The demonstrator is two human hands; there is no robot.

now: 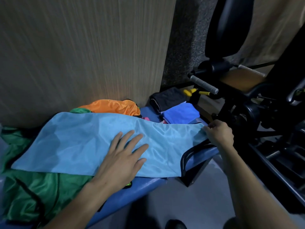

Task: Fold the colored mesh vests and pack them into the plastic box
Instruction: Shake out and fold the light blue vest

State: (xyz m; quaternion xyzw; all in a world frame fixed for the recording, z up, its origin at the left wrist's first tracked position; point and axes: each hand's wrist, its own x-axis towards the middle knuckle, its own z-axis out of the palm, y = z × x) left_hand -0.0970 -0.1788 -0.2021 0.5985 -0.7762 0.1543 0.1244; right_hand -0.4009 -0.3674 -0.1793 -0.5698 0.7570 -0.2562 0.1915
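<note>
So: light-blue vest [92, 139] lies flat on the blue bench [145, 185], long axis running 9-to-3 across the view. Left hand [122, 156] is on its middle, fingers straight and spread, pressing it down, gripping nothing. Right hand [219, 134] is at the 3 o'clock end, fingertips pinching the strap edge beside the black-trimmed armhole. Right hand is the nearer one to that end, so my guess is the fold goes from 3 toward 9 over the left hand's anchor (left would have to slide clear).

Around it: green vest [33, 192] underneath at 7–8, orange vest [112, 106] at 12, folded blue [180, 113] and dark [168, 98] pieces at 1–2. Gym machine [257, 100] crowds 2–4, close to the right hand. Plastic box: can't spot it.
</note>
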